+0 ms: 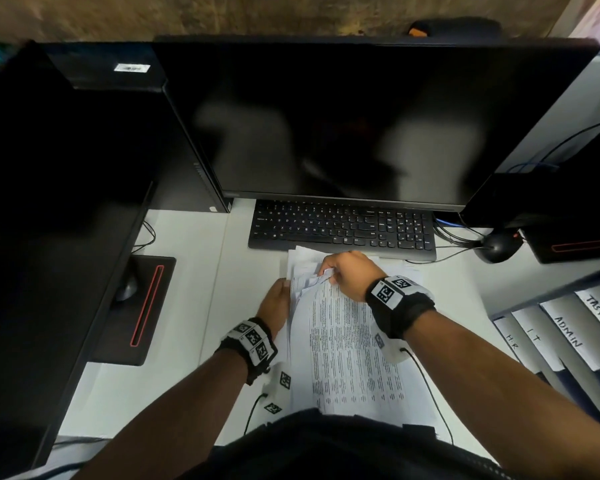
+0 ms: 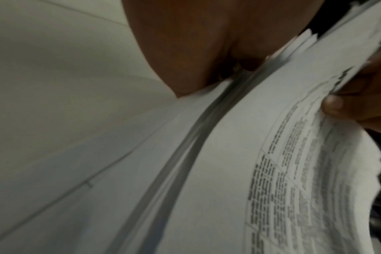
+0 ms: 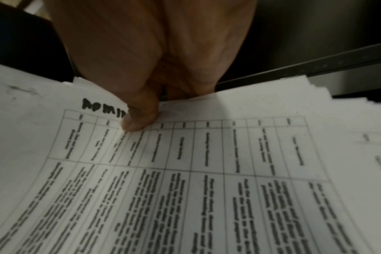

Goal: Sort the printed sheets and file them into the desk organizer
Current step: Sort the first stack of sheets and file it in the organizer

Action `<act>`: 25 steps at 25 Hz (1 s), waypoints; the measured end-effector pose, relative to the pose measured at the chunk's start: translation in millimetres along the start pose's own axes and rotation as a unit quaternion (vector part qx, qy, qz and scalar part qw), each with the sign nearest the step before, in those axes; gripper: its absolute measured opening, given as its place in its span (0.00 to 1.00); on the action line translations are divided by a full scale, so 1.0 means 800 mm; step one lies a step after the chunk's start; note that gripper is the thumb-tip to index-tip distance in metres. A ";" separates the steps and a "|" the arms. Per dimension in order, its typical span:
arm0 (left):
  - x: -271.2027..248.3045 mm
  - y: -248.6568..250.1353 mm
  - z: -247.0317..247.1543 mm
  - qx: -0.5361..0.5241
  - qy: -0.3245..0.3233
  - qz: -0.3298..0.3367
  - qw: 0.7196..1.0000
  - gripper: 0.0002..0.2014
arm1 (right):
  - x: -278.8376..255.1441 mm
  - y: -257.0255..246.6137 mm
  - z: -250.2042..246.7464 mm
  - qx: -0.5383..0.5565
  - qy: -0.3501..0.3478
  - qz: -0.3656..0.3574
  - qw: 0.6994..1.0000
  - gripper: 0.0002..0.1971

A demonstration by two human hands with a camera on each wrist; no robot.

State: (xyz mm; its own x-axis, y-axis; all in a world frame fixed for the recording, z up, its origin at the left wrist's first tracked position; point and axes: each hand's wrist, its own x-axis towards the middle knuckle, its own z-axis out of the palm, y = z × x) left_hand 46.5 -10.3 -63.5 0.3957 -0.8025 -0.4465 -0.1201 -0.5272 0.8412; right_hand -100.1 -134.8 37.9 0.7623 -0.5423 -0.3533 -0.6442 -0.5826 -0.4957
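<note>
A stack of printed sheets (image 1: 347,348) lies on the white desk (image 1: 187,306) in front of the keyboard. My right hand (image 1: 329,273) pinches the far corner of the top sheets and lifts them; in the right wrist view its thumb (image 3: 139,120) presses on a table sheet (image 3: 207,171) with "ADMIN" handwritten on it. My left hand (image 1: 277,301) lies straight along the stack's left edge, fingertips hidden between fanned sheets (image 2: 228,171). The desk organizer (image 1: 568,327) stands at the right with files labelled HR, IT, ADMIN and TASK.
A black keyboard (image 1: 340,226) sits just beyond the stack under a dark monitor (image 1: 343,126). A black mouse (image 1: 496,247) with cables is at the right. A second dark screen (image 1: 49,202), a mouse pad and a mouse (image 1: 127,289) fill the left.
</note>
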 end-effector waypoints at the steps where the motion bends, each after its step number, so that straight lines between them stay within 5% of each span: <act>1: 0.005 -0.012 0.000 0.021 -0.008 0.016 1.000 0.22 | 0.003 -0.001 0.005 -0.005 0.000 0.006 1.000 0.26; 4: 0.004 -0.021 -0.003 0.091 -0.005 0.049 0.995 0.32 | 0.001 0.003 0.022 -0.054 0.040 0.001 0.998 0.20; 8: -0.016 0.009 -0.012 0.119 0.089 0.095 0.984 0.40 | -0.021 0.011 0.023 -0.039 0.087 -0.020 0.995 0.21; 11: -0.051 0.046 -0.001 0.037 -0.042 0.155 0.986 0.37 | -0.037 0.017 0.013 -0.004 0.124 -0.009 0.992 0.21; 13: -0.066 0.065 0.018 0.049 -0.094 0.136 0.985 0.31 | -0.044 0.016 0.004 0.013 0.155 -0.022 0.988 0.19; 16: -0.066 0.081 0.035 0.005 0.022 0.081 0.996 0.16 | -0.063 0.011 -0.016 0.028 0.212 -0.057 0.975 0.14; 18: -0.065 0.087 0.030 -0.059 0.058 0.059 0.995 0.13 | -0.082 0.029 -0.021 0.023 0.301 -0.020 0.953 0.24; 20: -0.069 0.091 0.021 -0.103 0.075 0.047 0.991 0.11 | -0.111 0.058 -0.022 0.108 0.389 0.105 0.909 0.40; 23: -0.075 0.087 0.010 -0.159 0.089 0.039 0.983 0.10 | -0.143 0.079 0.002 0.376 0.309 0.221 0.845 0.42; 25: -0.083 0.087 0.011 -0.183 0.078 0.042 0.979 0.13 | -0.150 0.078 0.029 0.403 0.253 0.180 0.861 0.37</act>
State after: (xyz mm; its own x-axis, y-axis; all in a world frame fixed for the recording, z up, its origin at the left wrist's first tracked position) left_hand 4.2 3.9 22.0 0.5355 -0.7715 -0.3436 0.1647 -0.3036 0.9384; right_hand -230.3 -91.9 31.0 0.2661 -0.9131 -0.3090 -0.4242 0.1769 -0.8881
